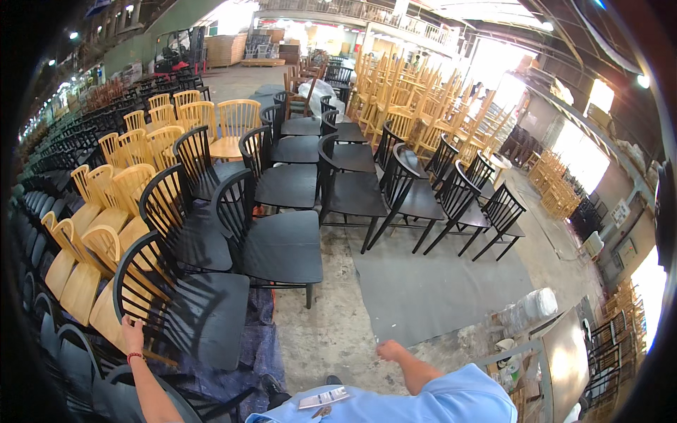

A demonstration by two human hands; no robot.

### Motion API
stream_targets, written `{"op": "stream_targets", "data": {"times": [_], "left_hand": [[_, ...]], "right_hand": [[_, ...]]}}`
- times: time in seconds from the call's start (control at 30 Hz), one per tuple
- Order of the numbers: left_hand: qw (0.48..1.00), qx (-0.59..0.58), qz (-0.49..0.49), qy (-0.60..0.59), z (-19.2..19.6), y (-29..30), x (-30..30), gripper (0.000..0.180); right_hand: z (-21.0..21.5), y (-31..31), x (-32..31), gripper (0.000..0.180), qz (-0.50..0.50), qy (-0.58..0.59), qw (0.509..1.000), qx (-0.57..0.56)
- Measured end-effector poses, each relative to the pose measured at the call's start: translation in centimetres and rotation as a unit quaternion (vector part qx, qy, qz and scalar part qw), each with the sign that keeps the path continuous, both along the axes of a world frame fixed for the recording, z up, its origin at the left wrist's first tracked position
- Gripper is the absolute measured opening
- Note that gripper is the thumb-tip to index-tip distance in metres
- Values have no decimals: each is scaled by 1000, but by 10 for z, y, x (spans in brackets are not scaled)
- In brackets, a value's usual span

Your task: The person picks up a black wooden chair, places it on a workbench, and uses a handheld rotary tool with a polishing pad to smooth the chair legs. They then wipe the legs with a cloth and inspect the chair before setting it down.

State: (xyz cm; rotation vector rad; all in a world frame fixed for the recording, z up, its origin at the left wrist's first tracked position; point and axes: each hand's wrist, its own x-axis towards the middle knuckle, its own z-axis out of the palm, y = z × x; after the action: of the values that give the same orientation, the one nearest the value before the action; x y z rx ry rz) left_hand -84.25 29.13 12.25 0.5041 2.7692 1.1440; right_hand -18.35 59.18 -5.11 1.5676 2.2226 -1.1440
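Note:
My left hand (132,335) reaches out at the lower left, its fingers closed at the lower end of the curved back of a black wooden chair (211,310). That chair has a spindle back and a broad seat, with light and shadow stripes across it. A red bracelet (135,357) circles my left wrist. Over the floor by a grey mat (437,282), my right hand (390,350) hangs with fingers loosely curled and nothing visible in them. Just beyond the nearest chair stands another black chair (278,243), touched by neither hand.
Rows of black chairs (352,194) stand ahead, with natural-wood chairs (134,183) to the left. Stacked wooden chairs (402,92) rise at the back. A blue tarp (262,338) lies beside my feet. At the right are a work table (568,359) and a plastic-wrapped bundle (532,307).

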Motion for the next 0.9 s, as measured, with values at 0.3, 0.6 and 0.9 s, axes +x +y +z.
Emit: {"op": "stream_targets", "data": {"times": [0.3, 0.6, 0.9], "left_hand": [[993, -18, 96, -73, -55, 2, -153, 65], [965, 147, 41, -214, -69, -14, -186, 23], [929, 180, -127, -296, -49, 24, -48, 12]], "right_hand": [[59, -58, -12, 23, -284, -172, 926, -178], [67, -52, -33, 21, -198, -188, 944, -184], [31, 23, -51, 24, -117, -112, 980, -119]]}}
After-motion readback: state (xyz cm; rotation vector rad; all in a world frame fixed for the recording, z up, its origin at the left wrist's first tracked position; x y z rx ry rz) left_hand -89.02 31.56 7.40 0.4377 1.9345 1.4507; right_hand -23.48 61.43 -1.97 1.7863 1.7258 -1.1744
